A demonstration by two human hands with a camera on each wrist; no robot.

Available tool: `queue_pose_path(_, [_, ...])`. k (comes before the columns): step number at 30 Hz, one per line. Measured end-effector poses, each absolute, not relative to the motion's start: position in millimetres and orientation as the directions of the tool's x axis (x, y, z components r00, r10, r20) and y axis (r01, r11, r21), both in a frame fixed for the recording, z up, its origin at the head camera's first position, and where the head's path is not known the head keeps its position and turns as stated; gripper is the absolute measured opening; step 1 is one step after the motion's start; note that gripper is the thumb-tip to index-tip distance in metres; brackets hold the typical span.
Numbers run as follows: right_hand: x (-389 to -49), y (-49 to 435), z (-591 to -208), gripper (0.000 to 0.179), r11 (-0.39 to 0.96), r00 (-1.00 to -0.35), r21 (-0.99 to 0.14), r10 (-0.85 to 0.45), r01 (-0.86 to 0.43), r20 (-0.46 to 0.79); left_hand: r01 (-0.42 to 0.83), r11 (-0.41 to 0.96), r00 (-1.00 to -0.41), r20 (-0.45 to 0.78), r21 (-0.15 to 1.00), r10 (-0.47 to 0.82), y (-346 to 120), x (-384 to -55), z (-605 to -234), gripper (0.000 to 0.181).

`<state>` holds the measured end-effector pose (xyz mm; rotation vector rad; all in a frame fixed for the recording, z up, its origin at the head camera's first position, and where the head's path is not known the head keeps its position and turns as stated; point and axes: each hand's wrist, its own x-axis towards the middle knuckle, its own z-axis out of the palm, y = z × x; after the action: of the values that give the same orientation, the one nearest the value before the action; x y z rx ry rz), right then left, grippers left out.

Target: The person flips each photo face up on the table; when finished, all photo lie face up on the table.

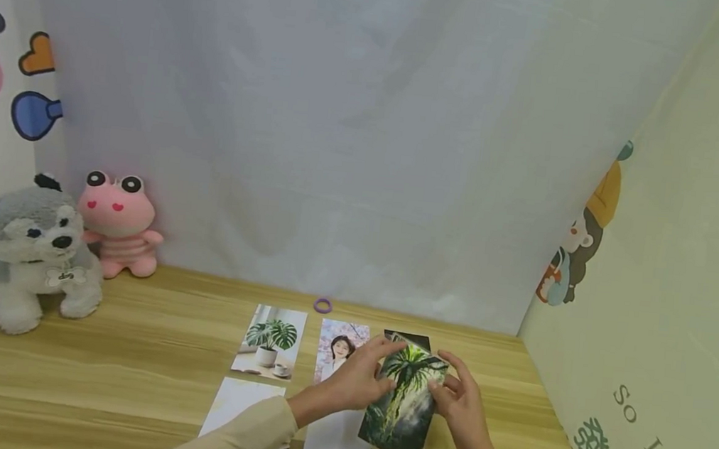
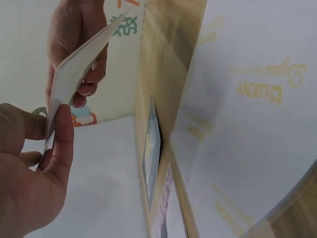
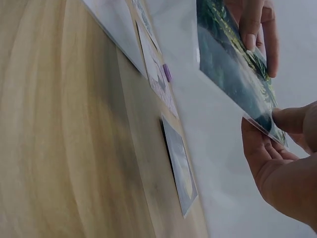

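A glossy photo print point(image 1: 402, 417) of a hanging green plant on a dark background is held up over the table by both hands. My left hand point(image 1: 359, 376) pinches its upper left edge, thumb on the front. At the opposite edge my right hand point(image 1: 462, 408) pinches it, with the thumb point(image 3: 292, 121) on the picture side and fingers behind. From the left wrist view the print's pale back point(image 2: 74, 74) shows. Beneath and beyond it lies a dark-topped photo point(image 1: 401, 336), mostly hidden. Left of that is a portrait photo point(image 1: 329, 339), partly covered by my left hand.
A potted-plant photo point(image 1: 273, 342) lies further left. White sheets point(image 1: 337, 443) with faint yellow print lie nearer me. A purple ring point(image 1: 323, 305) sits at the back edge. A plush dog point(image 1: 42, 261) and a pink plush toy point(image 1: 121, 221) stand at the left, before a curtain point(image 1: 341, 144).
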<state>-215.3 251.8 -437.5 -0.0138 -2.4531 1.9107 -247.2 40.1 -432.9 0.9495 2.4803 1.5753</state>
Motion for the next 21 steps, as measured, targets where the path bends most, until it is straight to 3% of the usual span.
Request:
queue_pose_path(10, [-198,255,-437,0.073,0.372,-0.998,-0.927,-0.008,0.057,-0.064,0.484,0.304,-0.824,0.311,0.821,0.473,43,-249,-441,0.066])
queue_pose_path(21, [-185,264,-441,0.063,0.465,-0.999,-0.884,0.04,0.048,-0.033,0.437,0.372,-0.804,0.17,0.819,0.57,45,-249,-449,0.073])
